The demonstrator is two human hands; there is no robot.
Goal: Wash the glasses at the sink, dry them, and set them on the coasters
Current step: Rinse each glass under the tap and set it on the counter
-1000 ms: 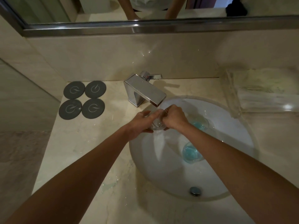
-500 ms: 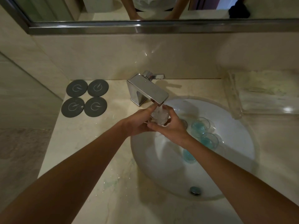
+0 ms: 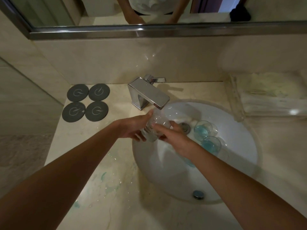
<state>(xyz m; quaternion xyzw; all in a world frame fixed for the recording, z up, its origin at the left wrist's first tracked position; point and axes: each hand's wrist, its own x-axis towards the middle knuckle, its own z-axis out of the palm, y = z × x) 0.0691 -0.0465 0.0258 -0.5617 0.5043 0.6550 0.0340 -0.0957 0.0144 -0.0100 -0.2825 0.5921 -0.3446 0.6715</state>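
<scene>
The glass (image 3: 156,126) sits mid-frame under the faucet (image 3: 150,95), tilted, its long axis running from lower left up to the spout. Your left hand (image 3: 132,127) wraps it; your right hand (image 3: 172,136) pinches it.

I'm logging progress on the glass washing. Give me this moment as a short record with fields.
held glass: clear glass, under the faucet spout
left hand: left hand grips the glass from the left
right hand: right hand holds it from the right
waiting in sink: two blue-tinted glasses in the basin
coasters: four grey coasters, all bare
towel: folded in the clear tray at right
</scene>
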